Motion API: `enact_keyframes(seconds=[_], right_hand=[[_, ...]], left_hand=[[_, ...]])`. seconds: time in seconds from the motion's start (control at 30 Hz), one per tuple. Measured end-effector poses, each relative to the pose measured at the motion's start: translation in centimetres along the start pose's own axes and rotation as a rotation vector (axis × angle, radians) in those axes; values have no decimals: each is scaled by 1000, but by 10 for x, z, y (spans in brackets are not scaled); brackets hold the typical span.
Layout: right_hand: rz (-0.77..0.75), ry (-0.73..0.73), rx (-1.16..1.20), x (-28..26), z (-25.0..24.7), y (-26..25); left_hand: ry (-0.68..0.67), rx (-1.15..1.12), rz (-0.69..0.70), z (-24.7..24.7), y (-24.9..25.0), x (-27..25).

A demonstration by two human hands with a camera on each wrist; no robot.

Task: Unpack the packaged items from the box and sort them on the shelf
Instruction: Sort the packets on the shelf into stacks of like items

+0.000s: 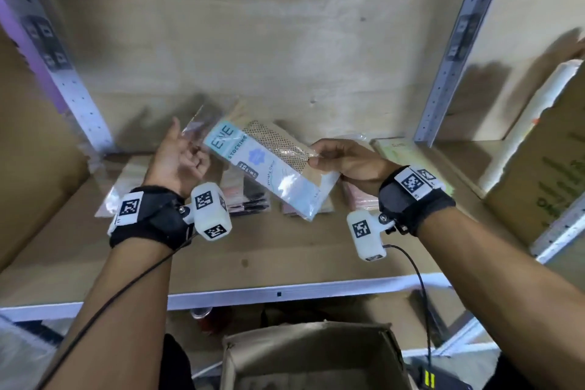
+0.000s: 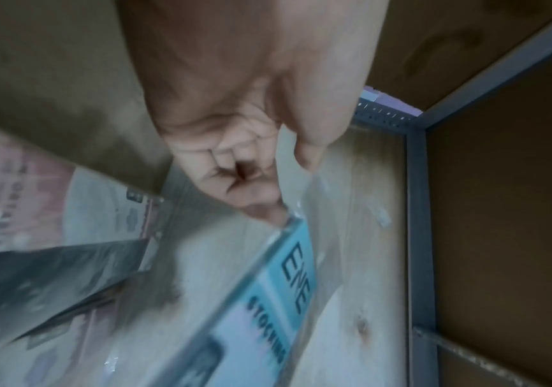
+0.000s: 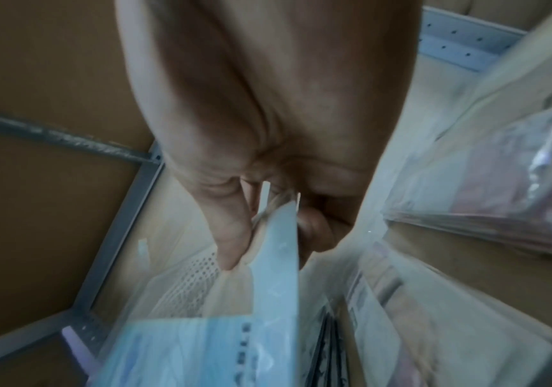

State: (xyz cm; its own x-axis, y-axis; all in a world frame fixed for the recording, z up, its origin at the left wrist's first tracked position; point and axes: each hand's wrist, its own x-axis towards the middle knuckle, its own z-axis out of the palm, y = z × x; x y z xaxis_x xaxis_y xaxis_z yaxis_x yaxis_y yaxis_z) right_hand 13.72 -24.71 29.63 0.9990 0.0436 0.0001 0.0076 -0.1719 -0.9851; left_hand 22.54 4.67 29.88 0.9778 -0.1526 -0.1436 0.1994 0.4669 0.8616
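Note:
A flat blue-and-clear "EVE stocking" package (image 1: 269,168) with beige mesh hosiery inside hangs tilted above the wooden shelf (image 1: 285,250). My right hand (image 1: 316,158) pinches its right edge between thumb and fingers, which the right wrist view shows as the hand (image 3: 268,235) gripping the package (image 3: 268,288). My left hand (image 1: 183,152) is at the package's upper left end, fingers curled, by the clear top flap. In the left wrist view the flap of the package (image 2: 288,288) runs up between the thumb and curled fingers of that hand (image 2: 235,170). The open cardboard box (image 1: 316,351) sits below the shelf edge.
Piles of packaged stockings lie along the back of the shelf: a clear pack (image 1: 126,180) at left, pink and dark packs (image 1: 247,196), pink packs (image 1: 357,196), a green pack (image 1: 402,149). Perforated metal posts (image 1: 443,73) flank the bay. A large carton (image 1: 538,174) stands at right.

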Motion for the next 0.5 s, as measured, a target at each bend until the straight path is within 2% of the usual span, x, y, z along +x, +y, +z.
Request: enact_keyframes(seconds=[0.07, 0.23, 0.33, 0.5], right_hand=[[22, 63, 77, -1, -7, 5], [87, 228, 293, 3, -13, 15], [108, 248, 275, 6, -10, 21], [140, 281, 206, 15, -8, 31]], left_hand=[[-23, -28, -34, 11, -10, 7], [-218, 510, -56, 54, -46, 5], [-216, 658, -7, 67, -66, 5], [-213, 723, 43, 75, -77, 12]])
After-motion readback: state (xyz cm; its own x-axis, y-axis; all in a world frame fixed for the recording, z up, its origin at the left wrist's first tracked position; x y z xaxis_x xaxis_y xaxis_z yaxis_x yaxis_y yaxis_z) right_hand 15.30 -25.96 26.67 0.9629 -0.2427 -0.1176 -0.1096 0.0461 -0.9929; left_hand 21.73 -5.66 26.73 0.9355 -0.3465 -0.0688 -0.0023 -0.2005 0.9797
